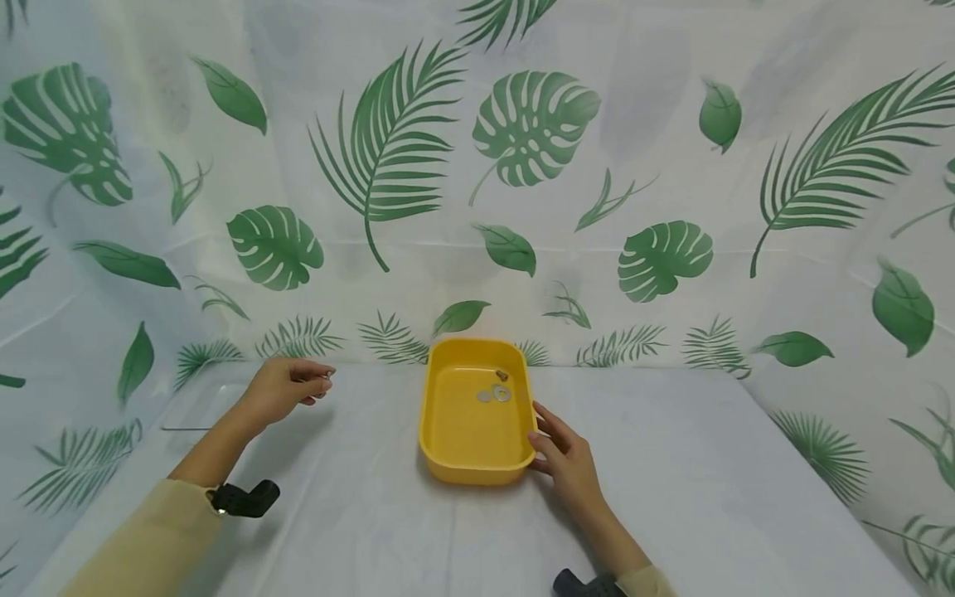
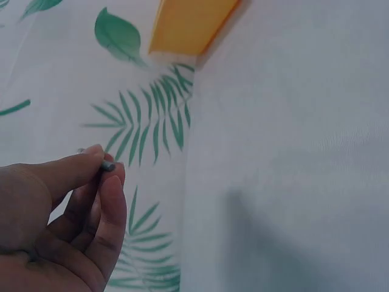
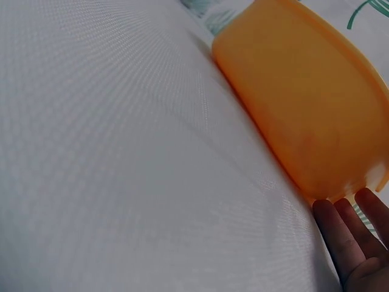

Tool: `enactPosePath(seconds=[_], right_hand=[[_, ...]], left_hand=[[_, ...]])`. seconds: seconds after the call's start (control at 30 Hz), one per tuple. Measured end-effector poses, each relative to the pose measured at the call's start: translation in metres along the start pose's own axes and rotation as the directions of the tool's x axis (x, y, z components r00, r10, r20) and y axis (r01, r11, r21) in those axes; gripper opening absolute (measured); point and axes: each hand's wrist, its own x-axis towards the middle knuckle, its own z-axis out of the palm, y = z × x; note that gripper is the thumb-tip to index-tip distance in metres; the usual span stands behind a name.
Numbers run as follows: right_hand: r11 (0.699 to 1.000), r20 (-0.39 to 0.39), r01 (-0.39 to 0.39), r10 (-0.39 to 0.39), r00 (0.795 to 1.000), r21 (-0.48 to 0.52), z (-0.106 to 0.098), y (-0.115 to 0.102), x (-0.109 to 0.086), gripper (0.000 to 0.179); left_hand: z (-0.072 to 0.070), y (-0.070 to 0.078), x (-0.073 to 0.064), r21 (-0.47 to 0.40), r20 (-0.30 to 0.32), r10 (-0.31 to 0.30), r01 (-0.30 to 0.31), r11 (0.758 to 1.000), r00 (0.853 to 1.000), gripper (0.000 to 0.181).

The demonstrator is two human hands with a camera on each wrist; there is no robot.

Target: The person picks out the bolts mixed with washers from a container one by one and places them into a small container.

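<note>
Out to the left, my left hand point(image 1: 287, 391) is raised above the white table and pinches a small metal bolt point(image 2: 108, 165) between thumb and fingers. Only the bolt's grey, rounded end shows clearly; the fingers cover most of it. In the middle stands a yellow tray point(image 1: 477, 474). Inside it lie two flat washers point(image 1: 501, 394) and a small brownish metal piece point(image 1: 501, 376), perhaps another bolt. My right hand point(image 1: 570, 464) touches the tray's right side, its fingers point(image 3: 340, 234) extended against the outer wall.
A clear, shallow container point(image 1: 212, 406) sits at the table's left, partly behind my left arm. White cloth point(image 1: 634, 464) covers the table. Behind it hangs a leaf-printed curtain point(image 1: 567, 199), close to the tray's far end. Dark bands point(image 1: 246, 499) are on both wrists.
</note>
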Motion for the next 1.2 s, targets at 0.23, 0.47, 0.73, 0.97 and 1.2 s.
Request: enactPosePath(seconds=[0.23,0.47,0.73,0.97,1.2], right_hand=[[1.0,0.007,-0.002,0.002,1.0,-0.008,-0.001,0.0,0.0,0.048],[1.0,0.008,0.018,-0.018,1.0,-0.005,-0.002,-0.001,0.0,0.048],[1.0,0.004,-0.01,0.01,1.0,-0.005,-0.001,0.0,0.001,0.047],[1.0,0.006,0.006,-0.006,1.0,-0.007,-0.001,0.001,0.001,0.048],[1.0,0.006,-0.015,0.015,1.0,0.007,-0.001,-0.001,0.0,0.048]], left_hand=[[-0.017,-0.015,-0.01,0.062,-0.057,-0.027,0.031,0.998,0.998,0.039],[-0.031,-0.032,-0.014,0.109,-0.125,-0.029,0.042,0.993,0.992,0.039],[-0.044,-0.049,-0.013,0.137,-0.217,-0.092,0.124,0.983,0.972,0.038],[-0.054,-0.065,-0.013,0.108,-0.244,-0.159,0.189,0.976,0.957,0.039],[-0.062,-0.083,-0.008,0.12,-0.208,-0.256,0.284,0.951,0.944,0.04]])
